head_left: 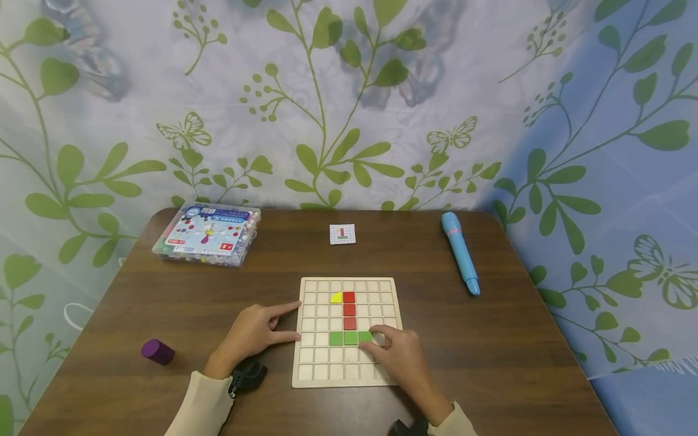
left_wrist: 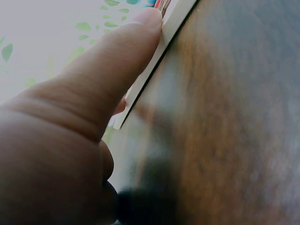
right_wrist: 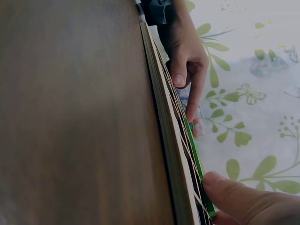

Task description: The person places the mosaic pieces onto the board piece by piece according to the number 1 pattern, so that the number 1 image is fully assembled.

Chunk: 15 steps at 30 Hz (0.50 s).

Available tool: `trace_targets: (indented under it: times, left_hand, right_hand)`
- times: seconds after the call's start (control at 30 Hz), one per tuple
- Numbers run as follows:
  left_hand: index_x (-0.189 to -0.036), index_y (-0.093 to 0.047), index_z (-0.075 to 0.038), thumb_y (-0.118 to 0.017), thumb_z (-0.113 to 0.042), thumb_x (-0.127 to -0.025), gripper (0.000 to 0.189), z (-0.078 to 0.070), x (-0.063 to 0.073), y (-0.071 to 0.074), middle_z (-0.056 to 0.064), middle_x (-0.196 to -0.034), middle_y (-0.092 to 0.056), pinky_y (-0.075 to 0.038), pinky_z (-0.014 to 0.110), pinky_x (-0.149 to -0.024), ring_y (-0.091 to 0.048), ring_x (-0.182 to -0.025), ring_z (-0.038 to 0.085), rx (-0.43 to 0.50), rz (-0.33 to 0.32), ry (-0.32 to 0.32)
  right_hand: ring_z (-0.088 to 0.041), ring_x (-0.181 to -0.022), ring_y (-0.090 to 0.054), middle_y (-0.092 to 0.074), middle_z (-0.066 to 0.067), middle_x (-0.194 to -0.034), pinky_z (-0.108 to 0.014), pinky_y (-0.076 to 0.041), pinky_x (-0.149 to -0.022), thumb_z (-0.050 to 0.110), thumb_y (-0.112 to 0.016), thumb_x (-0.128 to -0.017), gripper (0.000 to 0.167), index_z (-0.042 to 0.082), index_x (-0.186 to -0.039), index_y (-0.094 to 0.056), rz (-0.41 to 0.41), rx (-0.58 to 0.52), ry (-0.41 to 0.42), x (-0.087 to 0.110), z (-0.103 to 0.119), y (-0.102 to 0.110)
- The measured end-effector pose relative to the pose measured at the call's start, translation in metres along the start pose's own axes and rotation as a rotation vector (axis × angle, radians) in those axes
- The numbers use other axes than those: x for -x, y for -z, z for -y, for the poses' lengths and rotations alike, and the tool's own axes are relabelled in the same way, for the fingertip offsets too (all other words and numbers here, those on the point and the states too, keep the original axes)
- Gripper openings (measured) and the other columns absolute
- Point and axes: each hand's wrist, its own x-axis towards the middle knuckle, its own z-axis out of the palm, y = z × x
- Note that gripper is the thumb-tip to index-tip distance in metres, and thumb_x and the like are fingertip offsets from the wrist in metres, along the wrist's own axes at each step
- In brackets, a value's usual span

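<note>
A pale wooden grid board (head_left: 320,370) lies on the table. My left hand (head_left: 252,332) touches its left edge with a straight index finger and thumb, the other fingers folded under. With thumb and index finger, my right hand (head_left: 406,358) pinches a green tile (head_left: 365,337) at the right end of a row of green tiles (head_left: 343,338). Above that row stands a column of red tiles (head_left: 349,310), with a yellow tile (head_left: 336,297) beside its top. In the right wrist view, the thumb (right_wrist: 229,190) meets the green tile's edge.
A small card (head_left: 342,234) with a coloured grid picture lies behind the board. At the back left sits a clear plastic box (head_left: 207,235) of small parts. A blue microphone-shaped object (head_left: 460,254) lies to the right, and a purple cylinder (head_left: 158,352) to the left.
</note>
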Motion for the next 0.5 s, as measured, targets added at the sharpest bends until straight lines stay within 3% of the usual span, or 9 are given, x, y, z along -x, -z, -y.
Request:
trace_targets:
  times: [0.23,0.5]
  left_hand:
    - [-0.139,-0.066,-0.033,-0.079,-0.064,-0.078,0.070,0.0014,-0.0001,-0.0006,-0.016,-0.054,-0.027,-0.021,0.022,-0.051,-0.020,-0.049,0.000,-0.008,0.012,0.013]
    - [-0.140,-0.065,-0.034,-0.079,-0.063,-0.079,0.069,0.0017,-0.0002,-0.0024,-0.016,-0.053,-0.027,-0.021,0.021,-0.051,-0.019,-0.050,0.000,0.004,0.011,0.007]
  right_hand:
    - [0.003,-0.051,-0.031,-0.042,0.026,-0.051,-0.022,-0.032,-0.049,0.046,-0.088,-0.077,0.030,0.024,-0.097,-0.082,0.043,-0.031,-0.013,-0.0009,0.0012,0.0019]
    - [0.003,-0.052,-0.028,-0.033,0.026,-0.048,-0.021,-0.031,-0.049,0.042,-0.089,-0.077,0.031,0.020,-0.098,-0.082,0.041,-0.036,0.007,-0.0006,-0.0001,0.0030]
